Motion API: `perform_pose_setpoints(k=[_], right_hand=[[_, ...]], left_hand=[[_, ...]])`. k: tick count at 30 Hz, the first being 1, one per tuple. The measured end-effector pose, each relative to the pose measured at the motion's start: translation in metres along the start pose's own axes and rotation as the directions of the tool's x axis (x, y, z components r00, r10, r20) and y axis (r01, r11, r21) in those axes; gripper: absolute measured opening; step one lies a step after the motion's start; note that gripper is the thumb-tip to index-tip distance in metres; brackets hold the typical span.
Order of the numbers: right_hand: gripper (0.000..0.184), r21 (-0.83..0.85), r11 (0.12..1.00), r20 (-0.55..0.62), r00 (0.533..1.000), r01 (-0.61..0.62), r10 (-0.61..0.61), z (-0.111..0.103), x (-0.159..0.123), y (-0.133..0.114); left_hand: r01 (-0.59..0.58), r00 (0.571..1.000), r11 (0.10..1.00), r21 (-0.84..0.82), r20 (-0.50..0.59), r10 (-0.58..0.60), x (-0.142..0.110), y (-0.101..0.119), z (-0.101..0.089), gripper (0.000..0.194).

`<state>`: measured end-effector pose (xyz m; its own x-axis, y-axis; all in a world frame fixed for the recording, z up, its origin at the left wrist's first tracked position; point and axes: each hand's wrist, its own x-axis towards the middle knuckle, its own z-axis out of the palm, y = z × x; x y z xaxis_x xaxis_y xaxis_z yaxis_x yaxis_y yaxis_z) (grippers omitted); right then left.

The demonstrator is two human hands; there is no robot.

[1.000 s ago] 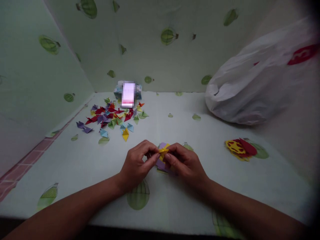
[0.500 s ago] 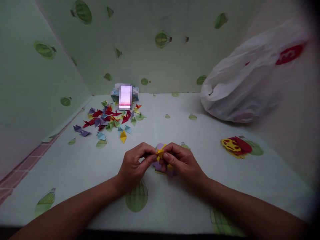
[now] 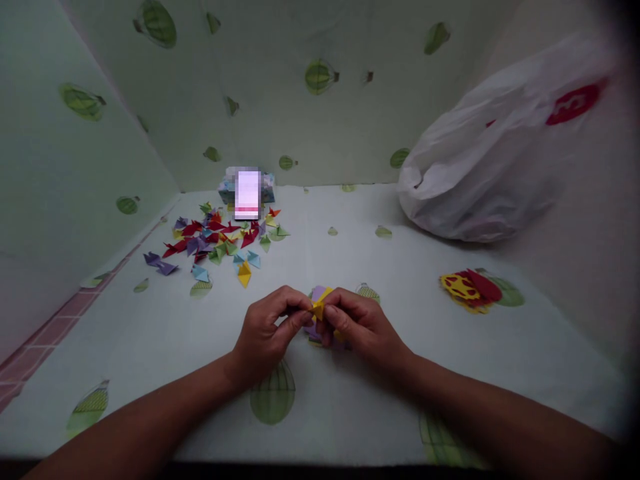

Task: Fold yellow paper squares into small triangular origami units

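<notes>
A small piece of folded yellow paper is pinched between both hands, low in the middle of the view. My left hand grips its left end with thumb and forefinger. On the other side, my right hand holds it the same way, with the other fingers curled in. Purple and yellow sheets of paper lie on the table just beneath the fingers, largely covered by my right hand. Several folded paper cranes in red, purple, green, blue and yellow are heaped farther off to the left.
A lit phone, blurred out, leans on a box behind the cranes. Red and yellow cut-paper pieces lie at the right. A large white plastic bag bulges at the back right. Balloon-patterned cloth covers the table.
Both hands keep their pinch on the yellow paper, with barely any movement of the fingers. The whole view has shifted slightly, so the surroundings sit a little farther left.
</notes>
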<state>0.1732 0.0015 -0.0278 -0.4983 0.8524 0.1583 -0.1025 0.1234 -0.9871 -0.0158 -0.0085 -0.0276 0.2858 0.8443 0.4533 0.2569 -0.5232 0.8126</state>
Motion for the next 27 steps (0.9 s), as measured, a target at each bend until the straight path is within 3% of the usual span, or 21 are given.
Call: perform_pose_setpoints(k=[6,13,17,27], right_hand=[[0.027,-0.038,0.999,-0.032,0.999,0.001,-0.002,0.0009,-0.0011,-0.0008],[0.005,-0.259,0.960,-0.160,0.975,0.108,-0.153,0.0030,-0.0046,0.0064],[0.004,-0.315,0.941,-0.184,0.965,0.122,-0.186,0.0048,-0.0045,0.0042],[0.018,-0.146,0.986,-0.124,0.988,0.077,-0.095,0.0016,-0.0036,0.0026]], left_hand=[[-0.039,0.999,0.999,0.037,0.019,0.038,0.0004,0.0005,-0.0006,0.006],[-0.146,0.989,0.977,0.154,-0.002,0.148,0.0009,0.0030,0.0009,0.008],[-0.147,0.988,0.968,0.202,-0.013,0.152,0.0014,0.0039,0.0025,0.009],[-0.164,0.986,0.958,0.237,0.003,0.168,0.0016,0.0009,0.0024,0.009]])
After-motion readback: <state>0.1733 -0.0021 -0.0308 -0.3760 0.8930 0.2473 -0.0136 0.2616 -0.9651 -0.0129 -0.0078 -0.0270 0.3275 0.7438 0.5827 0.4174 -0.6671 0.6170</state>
